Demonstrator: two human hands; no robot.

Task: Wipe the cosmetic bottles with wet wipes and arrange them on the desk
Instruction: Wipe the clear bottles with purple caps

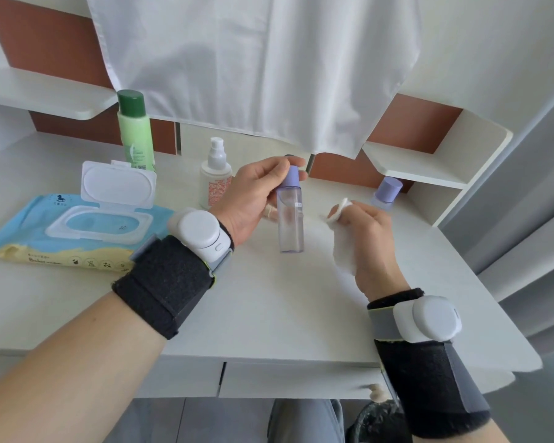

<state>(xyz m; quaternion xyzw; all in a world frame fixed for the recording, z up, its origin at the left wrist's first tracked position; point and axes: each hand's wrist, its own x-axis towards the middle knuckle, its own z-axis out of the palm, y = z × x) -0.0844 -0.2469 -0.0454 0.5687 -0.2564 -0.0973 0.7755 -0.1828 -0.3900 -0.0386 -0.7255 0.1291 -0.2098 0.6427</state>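
Observation:
My left hand (253,199) pinches the purple cap of a clear bottle (290,225) and holds it upright above the white desk (269,298). To its right my right hand (365,238) grips a crumpled white wet wipe (344,247), a small gap away from the bottle. A tall green bottle (135,132) and a white pump bottle (215,177) stand at the back of the desk. A second purple-capped bottle (386,191) stands at the back right, under a shelf.
A blue pack of wet wipes (45,231) lies at the left with its lid (117,183) flipped open. A white cloth (253,65) hangs over the back. Shelves flank both sides. A grey curtain (531,187) hangs on the right.

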